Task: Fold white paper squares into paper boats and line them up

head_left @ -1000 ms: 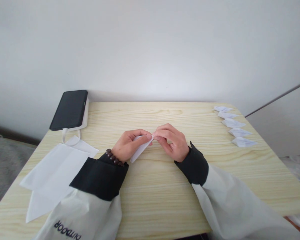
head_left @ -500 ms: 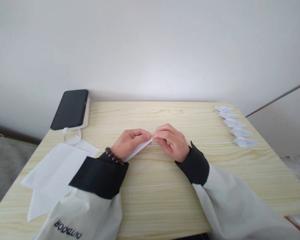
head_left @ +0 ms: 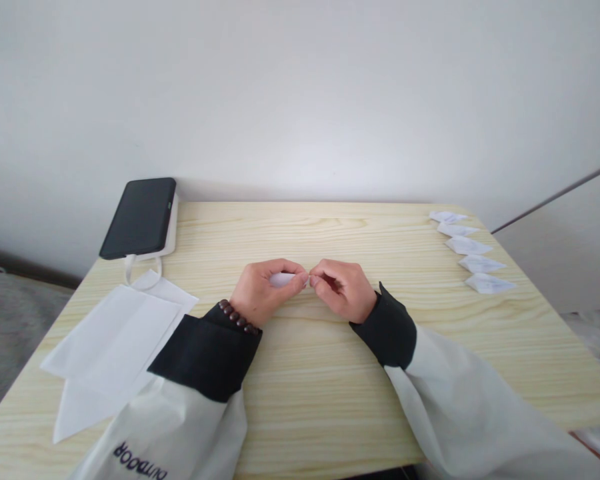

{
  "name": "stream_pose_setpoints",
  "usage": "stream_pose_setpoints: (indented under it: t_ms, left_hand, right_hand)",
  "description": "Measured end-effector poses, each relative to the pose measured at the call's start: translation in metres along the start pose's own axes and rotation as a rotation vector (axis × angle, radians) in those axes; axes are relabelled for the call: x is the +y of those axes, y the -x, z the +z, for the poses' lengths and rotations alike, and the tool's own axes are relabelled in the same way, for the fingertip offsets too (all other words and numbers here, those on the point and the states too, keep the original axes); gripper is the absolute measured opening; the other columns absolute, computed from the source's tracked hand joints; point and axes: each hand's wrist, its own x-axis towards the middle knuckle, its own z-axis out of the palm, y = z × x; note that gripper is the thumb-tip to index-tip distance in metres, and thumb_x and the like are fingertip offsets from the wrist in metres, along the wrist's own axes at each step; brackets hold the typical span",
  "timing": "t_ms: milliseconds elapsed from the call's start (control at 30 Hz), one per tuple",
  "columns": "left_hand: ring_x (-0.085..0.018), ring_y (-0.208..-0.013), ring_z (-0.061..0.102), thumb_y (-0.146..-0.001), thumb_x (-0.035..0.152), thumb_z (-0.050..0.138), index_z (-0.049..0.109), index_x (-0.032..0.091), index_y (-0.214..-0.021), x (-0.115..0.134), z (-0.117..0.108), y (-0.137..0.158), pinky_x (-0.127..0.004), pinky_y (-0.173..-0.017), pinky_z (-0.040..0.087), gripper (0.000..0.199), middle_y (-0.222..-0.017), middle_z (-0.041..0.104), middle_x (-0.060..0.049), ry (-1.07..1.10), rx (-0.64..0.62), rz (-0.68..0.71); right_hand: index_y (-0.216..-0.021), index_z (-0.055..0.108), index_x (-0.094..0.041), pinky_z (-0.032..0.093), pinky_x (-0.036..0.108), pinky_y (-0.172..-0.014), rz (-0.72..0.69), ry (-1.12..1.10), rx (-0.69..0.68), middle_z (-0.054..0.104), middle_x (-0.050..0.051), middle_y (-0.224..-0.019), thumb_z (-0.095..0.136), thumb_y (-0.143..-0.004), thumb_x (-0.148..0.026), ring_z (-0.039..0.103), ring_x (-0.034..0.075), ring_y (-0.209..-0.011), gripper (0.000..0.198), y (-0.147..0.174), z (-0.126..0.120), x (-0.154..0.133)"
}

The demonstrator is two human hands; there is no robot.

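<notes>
Over the middle of the table, my left hand (head_left: 266, 288) is closed round a small piece of folded white paper (head_left: 281, 279), most of it hidden behind the thumb and fingers. My right hand (head_left: 345, 290) pinches the paper's right tip between thumb and index finger, close against the left thumb. At the far right lie several folded white paper pieces (head_left: 469, 245), pointed at their ends and set in a slanting row. Flat white paper sheets (head_left: 115, 333) overlap on the left, beside my left sleeve.
A black-screened device (head_left: 143, 215) with a white body and a white strap (head_left: 145, 275) stands at the table's back left corner. The pale wooden table (head_left: 320, 393) meets a white wall (head_left: 300, 100) at its back edge.
The left hand has turned, so the paper now shows above its thumb rather than below it. The right hand's fingers have come down slightly and curled at the paper's tip.
</notes>
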Motion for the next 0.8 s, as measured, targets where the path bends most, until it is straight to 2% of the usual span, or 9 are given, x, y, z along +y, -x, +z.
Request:
stream_pose_setpoints:
  t_ms: [333, 467, 633, 800]
  left_hand:
    - [-0.009, -0.052, 0.052, -0.071, 0.036, 0.061, 0.069, 0.014, -0.068, 0.0014, -0.0019, -0.0005, -0.018, -0.049, 0.042, 0.024, -0.062, 0.065, 0.0, -0.008, -0.036, -0.054]
    - [-0.01, -0.054, 0.053, -0.071, 0.036, 0.061, 0.069, 0.014, -0.068, 0.0009, -0.0014, -0.0002, -0.019, -0.051, 0.042, 0.023, -0.062, 0.065, -0.001, -0.002, -0.053, -0.053]
    - [-0.01, -0.052, 0.053, -0.07, 0.037, 0.062, 0.069, 0.014, -0.068, 0.0007, -0.0002, -0.0006, -0.019, -0.049, 0.042, 0.023, -0.061, 0.065, -0.001, 0.025, -0.06, -0.053]
    - [-0.01, -0.05, 0.052, -0.07, 0.037, 0.062, 0.068, 0.015, -0.067, 0.0004, -0.0004, -0.001, -0.019, -0.047, 0.041, 0.023, -0.059, 0.065, -0.001, 0.03, -0.073, -0.05]
  right_hand:
    - [-0.073, 0.056, -0.016, 0.037, 0.02, -0.053, 0.076, -0.175, -0.074, 0.054, -0.002, -0.058, 0.039, -0.081, -0.013, 0.048, 0.008, -0.052, 0.019, 0.0005, -0.0039, -0.0004]
    - [-0.067, 0.055, -0.016, 0.033, 0.02, -0.05, 0.075, -0.118, -0.067, 0.049, -0.004, -0.054, 0.044, -0.082, -0.018, 0.042, 0.007, -0.048, 0.018, 0.0005, -0.0037, -0.0013]
    - [-0.063, 0.051, -0.017, 0.029, 0.019, -0.047, 0.053, -0.092, -0.027, 0.043, -0.005, -0.052, 0.047, -0.079, -0.016, 0.036, 0.006, -0.046, 0.016, 0.0006, -0.0012, -0.0005]
    - [-0.067, 0.049, -0.018, 0.031, 0.021, -0.051, 0.079, -0.124, -0.061, 0.045, -0.005, -0.054, 0.042, -0.08, -0.016, 0.04, 0.008, -0.049, 0.016, 0.0008, -0.0038, -0.0008]
